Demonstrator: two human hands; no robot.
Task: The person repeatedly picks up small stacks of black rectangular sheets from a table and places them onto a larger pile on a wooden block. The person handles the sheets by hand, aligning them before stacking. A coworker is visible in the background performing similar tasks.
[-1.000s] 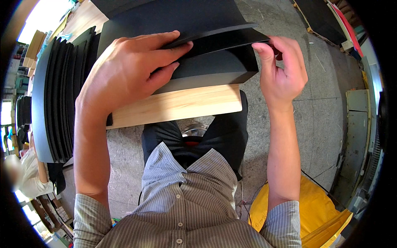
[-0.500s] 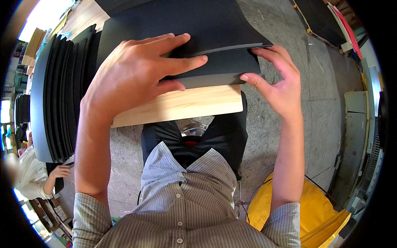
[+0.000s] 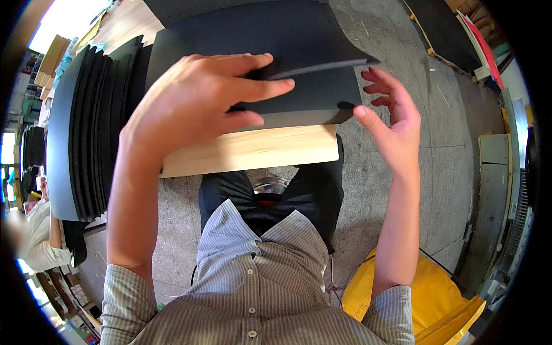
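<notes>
A black foam-like sheet (image 3: 310, 34) rests on top of a thick black block or stack (image 3: 328, 92), its right corner lifted and curling upward. Both lie on a pale wooden tabletop (image 3: 259, 150) in front of me. My left hand (image 3: 192, 98) is spread over them from the left, fingertips on the top sheet and thumb by the near edge. Just off the right edge is my right hand (image 3: 394, 123), fingers apart with nothing between them. Its thumb tip is close to the block's near right corner; whether it touches I cannot tell.
To the left, several curved black sheets (image 3: 86, 132) stand packed side by side. A person in a white top (image 3: 43, 236) is at the far left. A yellow bag or cover (image 3: 408, 299) lies at the lower right. Metal cabinets (image 3: 494, 190) stand along the right, and a black panel (image 3: 445, 37) lies beyond.
My right hand has let go of the lifted sheet's right corner and drawn slightly away, its fingers spreading. My left hand stays on the sheet, a little further right in view.
</notes>
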